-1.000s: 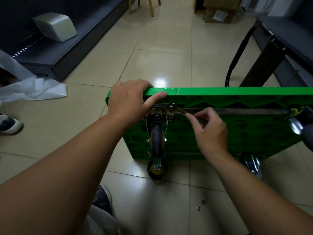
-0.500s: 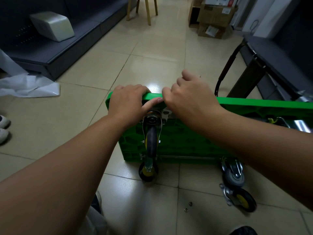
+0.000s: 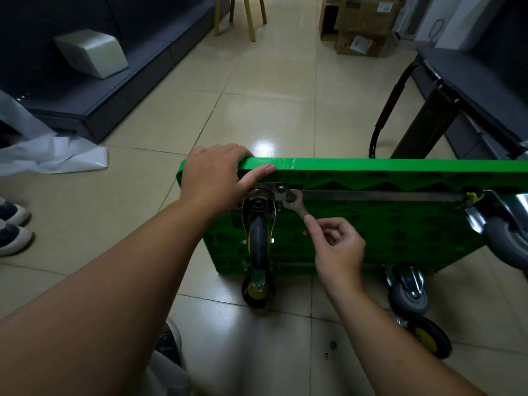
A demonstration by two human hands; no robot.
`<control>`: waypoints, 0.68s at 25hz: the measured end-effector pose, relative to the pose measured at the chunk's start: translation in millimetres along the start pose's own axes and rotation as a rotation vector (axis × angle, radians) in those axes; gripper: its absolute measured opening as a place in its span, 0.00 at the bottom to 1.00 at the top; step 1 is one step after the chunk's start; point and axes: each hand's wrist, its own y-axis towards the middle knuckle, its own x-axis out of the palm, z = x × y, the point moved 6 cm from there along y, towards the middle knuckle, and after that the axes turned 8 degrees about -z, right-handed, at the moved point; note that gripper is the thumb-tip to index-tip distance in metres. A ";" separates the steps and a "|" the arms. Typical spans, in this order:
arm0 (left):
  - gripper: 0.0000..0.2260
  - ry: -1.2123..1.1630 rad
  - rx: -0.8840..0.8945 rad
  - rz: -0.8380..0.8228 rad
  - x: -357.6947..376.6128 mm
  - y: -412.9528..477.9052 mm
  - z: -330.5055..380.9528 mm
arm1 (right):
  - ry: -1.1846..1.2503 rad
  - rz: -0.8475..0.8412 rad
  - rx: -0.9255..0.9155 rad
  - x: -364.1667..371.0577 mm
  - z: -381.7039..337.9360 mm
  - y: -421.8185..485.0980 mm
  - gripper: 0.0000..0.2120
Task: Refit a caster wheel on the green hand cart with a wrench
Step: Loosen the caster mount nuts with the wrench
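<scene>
Shoes (image 3: 13,227): far left edge of the floor (image 3: 257,104), well apart from the work.
Sheet (image 3: 54,157): white, crumpled, beside the dark bench (image 3: 94,110).
Left hand (image 3: 214,178): clamped over the top edge of the cart (image 3: 400,221), fingers curled down the far side, thumb laid along the rim just above the plate (image 3: 267,186); likely there to steady things against the pull of the wrench (image 3: 298,207).
Cart: green, stood on its long edge, underside turned toward the camera for reach to the mounts.
Caster (image 3: 258,241): the task's wheel, at the upper left corner of the underside, plate flat against the cart, wheel hanging just below the left hand.
Wrench: open end set on a fastener (image 3: 288,197) at the plate's right corner, shaft slanting down to the right.
Right hand (image 3: 338,248): pinching the wrench's lower end between thumb and forefinger, other fingers curled; held lightly, as if for running the fastener down rather than final tightening.
Washers (image 3: 328,350): two small rings on the floor, near the right forearm; probably hardware yet to be fitted.
Loose wheel (image 3: 428,337): black and yellow, seemingly unattached, lying by the cart's lower right corner, touching or just beside a grey caster (image 3: 408,295) mounted there.
</scene>
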 end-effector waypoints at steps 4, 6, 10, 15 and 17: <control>0.33 0.002 0.000 0.006 0.1 0.7 0.9 | 0.093 0.037 0.046 13.8 18.1 5.4 0.09; 0.33 0.005 -0.003 0.010 0.1 1.4 0.0 | 0.106 0.049 0.026 20.7 18.2 11.4 0.09; 0.33 0.012 0.001 0.014 0.2 2.5 -1.0 | 0.091 0.030 -0.003 26.4 25.1 15.4 0.09; 0.34 0.021 -0.004 0.020 -0.7 2.7 -1.3 | 0.076 0.046 -0.044 30.9 24.2 18.7 0.09; 0.33 0.019 -0.007 0.017 -2.0 2.0 -0.7 | 0.030 0.046 -0.036 38.9 23.5 16.0 0.09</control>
